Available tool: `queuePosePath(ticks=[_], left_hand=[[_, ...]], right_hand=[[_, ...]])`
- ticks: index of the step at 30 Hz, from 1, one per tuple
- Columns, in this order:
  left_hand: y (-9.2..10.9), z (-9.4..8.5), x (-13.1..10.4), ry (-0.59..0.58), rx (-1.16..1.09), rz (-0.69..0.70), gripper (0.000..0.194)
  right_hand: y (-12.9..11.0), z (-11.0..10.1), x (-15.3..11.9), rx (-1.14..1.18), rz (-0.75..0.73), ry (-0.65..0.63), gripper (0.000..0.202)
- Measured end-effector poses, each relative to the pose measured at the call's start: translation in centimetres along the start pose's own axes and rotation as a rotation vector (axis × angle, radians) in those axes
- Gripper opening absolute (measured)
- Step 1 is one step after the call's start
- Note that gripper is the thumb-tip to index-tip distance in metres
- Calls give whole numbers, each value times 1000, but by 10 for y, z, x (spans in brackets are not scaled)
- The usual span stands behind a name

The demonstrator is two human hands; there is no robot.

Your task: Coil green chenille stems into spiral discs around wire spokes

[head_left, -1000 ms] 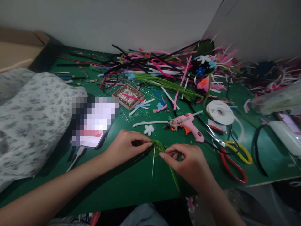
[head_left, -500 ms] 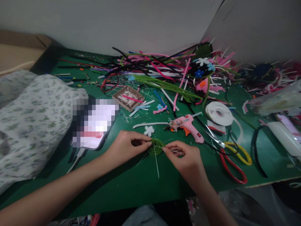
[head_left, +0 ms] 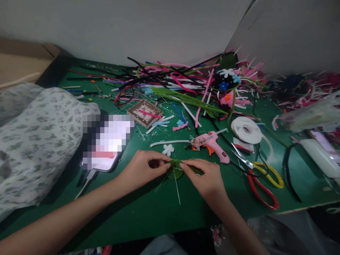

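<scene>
Grip is narrow at both hands: the rim of a green pipe-cleaner coil [head_left: 175, 173] is pinched by the L hand [head_left: 145, 163] on one side & the R hand [head_left: 205, 174] on the other, prob. so the rounds are held flat & tight. It's held low at the front of the counter [head_left: 148, 216]; whether it's touching can't be told. Thin wires [head_left: 177, 191] are seen sticking out toward the near edge. Scissors [head_left: 250, 165] are laid at R, handles toward the near edge, presumably for quick pick-up. Just beyond the coil, a white flower [head_left: 168, 150] is set; the pink glue gun [head_left: 209, 142] is placed w/ nozzle turned L, handle toward the R-hand side, likely for easy reach. Farther back, green pipe cleaners [head_left: 186, 97] are bunched in front of the mixed heap [head_left: 170, 75] by the wall [head_left: 148, 32], maybe so the colour's found fast.
</scene>
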State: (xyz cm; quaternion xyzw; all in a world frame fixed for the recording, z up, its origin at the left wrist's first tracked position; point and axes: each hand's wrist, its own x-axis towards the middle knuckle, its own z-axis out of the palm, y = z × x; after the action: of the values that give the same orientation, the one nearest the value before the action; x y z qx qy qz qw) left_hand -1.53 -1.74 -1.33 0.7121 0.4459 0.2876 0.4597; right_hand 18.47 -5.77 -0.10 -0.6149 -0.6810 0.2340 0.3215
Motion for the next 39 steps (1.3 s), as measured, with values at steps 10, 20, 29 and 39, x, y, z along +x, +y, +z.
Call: queuePosePath(ticks=[10,20,29,39], left_hand=[[3,-1,0,-23,-2,-11,16],[3,2,-2,37,-12,25,19],[9,-7,-5,-78,-198,-62,39],[9,-17,5,-170,-437,-229,33]], right_hand=[[0,5,0,46,24,32,9],[-3,6,2,274,159,-16,10],[0,-23,18,53,-49,-177,12],[-29,-31,39,-84,-207,-447,18]])
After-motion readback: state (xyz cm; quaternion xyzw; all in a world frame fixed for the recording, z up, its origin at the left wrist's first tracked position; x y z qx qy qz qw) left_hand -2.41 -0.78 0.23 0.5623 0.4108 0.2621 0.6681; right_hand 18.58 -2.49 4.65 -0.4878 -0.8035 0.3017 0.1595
